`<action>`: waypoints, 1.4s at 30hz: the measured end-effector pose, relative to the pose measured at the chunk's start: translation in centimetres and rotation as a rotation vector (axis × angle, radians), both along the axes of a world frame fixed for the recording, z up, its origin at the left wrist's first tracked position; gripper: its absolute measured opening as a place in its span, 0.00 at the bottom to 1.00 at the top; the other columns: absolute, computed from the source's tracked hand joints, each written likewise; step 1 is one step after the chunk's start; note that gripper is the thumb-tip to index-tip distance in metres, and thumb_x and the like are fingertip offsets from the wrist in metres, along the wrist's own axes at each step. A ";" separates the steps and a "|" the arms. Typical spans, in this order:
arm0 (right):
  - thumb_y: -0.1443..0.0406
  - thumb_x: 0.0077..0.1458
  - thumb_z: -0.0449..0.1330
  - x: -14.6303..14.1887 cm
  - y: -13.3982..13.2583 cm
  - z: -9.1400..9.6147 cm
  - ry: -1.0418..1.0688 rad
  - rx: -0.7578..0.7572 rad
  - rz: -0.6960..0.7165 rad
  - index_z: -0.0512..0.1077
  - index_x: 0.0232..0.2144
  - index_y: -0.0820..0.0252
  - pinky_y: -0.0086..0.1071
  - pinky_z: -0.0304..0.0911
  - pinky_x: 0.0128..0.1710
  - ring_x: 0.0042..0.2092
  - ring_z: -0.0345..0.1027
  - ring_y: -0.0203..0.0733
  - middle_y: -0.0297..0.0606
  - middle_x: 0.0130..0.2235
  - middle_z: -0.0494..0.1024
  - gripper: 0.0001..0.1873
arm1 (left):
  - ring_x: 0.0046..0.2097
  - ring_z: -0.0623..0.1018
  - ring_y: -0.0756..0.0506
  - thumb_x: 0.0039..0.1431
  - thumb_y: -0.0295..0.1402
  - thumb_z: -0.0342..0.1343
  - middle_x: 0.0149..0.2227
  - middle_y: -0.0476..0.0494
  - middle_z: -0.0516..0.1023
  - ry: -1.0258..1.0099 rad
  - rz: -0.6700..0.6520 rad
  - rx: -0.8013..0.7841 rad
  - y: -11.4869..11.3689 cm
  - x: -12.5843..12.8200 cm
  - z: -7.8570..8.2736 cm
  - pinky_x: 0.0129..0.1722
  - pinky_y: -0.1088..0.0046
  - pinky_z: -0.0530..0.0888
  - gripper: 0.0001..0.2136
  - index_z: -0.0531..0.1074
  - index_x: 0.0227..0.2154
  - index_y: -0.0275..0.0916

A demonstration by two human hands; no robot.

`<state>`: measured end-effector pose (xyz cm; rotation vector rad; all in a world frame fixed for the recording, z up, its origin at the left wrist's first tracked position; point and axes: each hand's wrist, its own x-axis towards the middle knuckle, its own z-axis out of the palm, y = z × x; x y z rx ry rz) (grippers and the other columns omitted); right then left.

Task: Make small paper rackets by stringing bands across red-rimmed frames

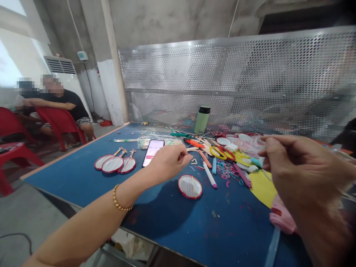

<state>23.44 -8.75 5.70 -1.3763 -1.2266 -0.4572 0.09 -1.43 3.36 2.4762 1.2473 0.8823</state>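
My left hand (171, 161) is raised over the table beside a phone (148, 159), its fingers curled in; whatever they hold, if anything, is hidden. On the right, my right hand (302, 168) pinches thumb and forefinger together near a clear plastic bag (251, 144); I cannot make out what is between them. Between my hands a round white disc (190, 186) with a red rim and strings across it lies flat. Three similar discs (112, 165) with short stick necks lie to the left. Below my right hand is a pink glue gun (280, 215) with a translucent stick.
Yellow scissors (218, 152), a white marker (210, 175), tangled coloured strings (227, 170) and a yellow sheet (261, 187) crowd the right side. A green bottle (202, 120) stands before a perforated metal panel (236, 78). People sit on red chairs (59, 122) at left.
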 end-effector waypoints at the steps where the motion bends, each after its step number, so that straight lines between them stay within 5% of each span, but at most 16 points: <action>1: 0.52 0.58 0.55 -0.2 -0.3 0.2 0.000 0.017 -0.021 0.78 0.34 0.57 0.38 0.61 0.27 0.26 0.67 0.44 0.38 0.25 0.73 0.17 | 0.29 0.68 0.50 0.60 0.36 0.51 0.27 0.48 0.74 -0.007 -0.036 0.005 -0.2 -0.1 0.3 0.29 0.73 0.60 0.10 0.73 0.29 0.38; 7: 0.53 0.60 0.55 -1.7 -1.3 0.2 0.045 -0.065 0.082 0.76 0.37 0.55 0.37 0.61 0.27 0.30 0.70 0.45 0.38 0.29 0.74 0.15 | 0.32 0.71 0.49 0.59 0.28 0.50 0.31 0.47 0.76 0.108 -0.226 0.009 -1.8 -1.4 2.1 0.33 0.72 0.64 0.08 0.75 0.31 0.37; 10: 0.55 0.59 0.57 -1.8 -0.5 -1.2 -0.102 -0.219 0.260 0.76 0.36 0.55 0.33 0.61 0.22 0.24 0.67 0.39 0.34 0.27 0.75 0.13 | 0.36 0.73 0.47 0.58 0.28 0.52 0.34 0.44 0.77 0.310 -0.338 -0.069 -2.4 -1.8 2.2 0.36 0.71 0.66 0.06 0.75 0.32 0.38; 13: 0.55 0.60 0.56 -1.9 0.5 -3.3 -0.333 -0.537 0.487 0.76 0.43 0.56 0.33 0.68 0.29 0.31 0.73 0.40 0.37 0.35 0.79 0.16 | 0.41 0.74 0.44 0.58 0.31 0.56 0.39 0.42 0.76 0.431 -0.394 -0.107 -2.3 -1.7 1.6 0.40 0.69 0.67 0.06 0.74 0.37 0.38; 17: 0.53 0.56 0.61 -2.6 1.0 -5.5 -0.606 -0.626 0.599 0.70 0.53 0.60 0.45 0.68 0.51 0.55 0.68 0.54 0.48 0.53 0.74 0.26 | 0.44 0.73 0.41 0.51 0.44 0.64 0.44 0.40 0.73 0.428 -0.377 -0.141 -1.6 -1.6 0.0 0.41 0.66 0.68 0.22 0.70 0.46 0.38; 21: 0.53 0.53 0.65 -3.0 0.9 -6.2 -0.657 -0.743 0.613 0.68 0.54 0.66 0.50 0.66 0.54 0.57 0.66 0.58 0.54 0.54 0.72 0.32 | 0.48 0.72 0.37 0.45 0.49 0.66 0.49 0.38 0.70 0.307 -0.296 -0.127 -1.2 -1.6 -2.3 0.44 0.64 0.69 0.32 0.67 0.51 0.39; 26: 0.57 0.54 0.64 -2.4 1.4 -7.3 -0.676 -0.673 0.606 0.62 0.60 0.65 0.53 0.61 0.58 0.62 0.60 0.59 0.55 0.60 0.67 0.35 | 0.50 0.70 0.34 0.43 0.52 0.67 0.49 0.34 0.69 0.305 -0.271 -0.096 -1.5 -0.9 -3.7 0.47 0.60 0.68 0.36 0.66 0.51 0.35; 35: 0.59 0.54 0.63 -2.1 2.8 -8.4 -0.731 -0.617 0.668 0.64 0.58 0.56 0.47 0.69 0.52 0.56 0.68 0.56 0.48 0.56 0.72 0.30 | 0.45 0.70 0.38 0.49 0.56 0.60 0.43 0.36 0.69 0.290 -0.289 -0.098 -1.2 -1.1 -3.5 0.41 0.63 0.69 0.29 0.69 0.41 0.35; 42: 0.56 0.54 0.62 -1.9 3.0 -8.7 -0.713 -0.582 0.631 0.64 0.59 0.59 0.47 0.69 0.52 0.55 0.69 0.55 0.49 0.56 0.73 0.33 | 0.46 0.69 0.38 0.48 0.52 0.63 0.43 0.36 0.68 0.246 -0.291 -0.135 -0.8 -1.1 -3.9 0.44 0.62 0.70 0.27 0.70 0.42 0.35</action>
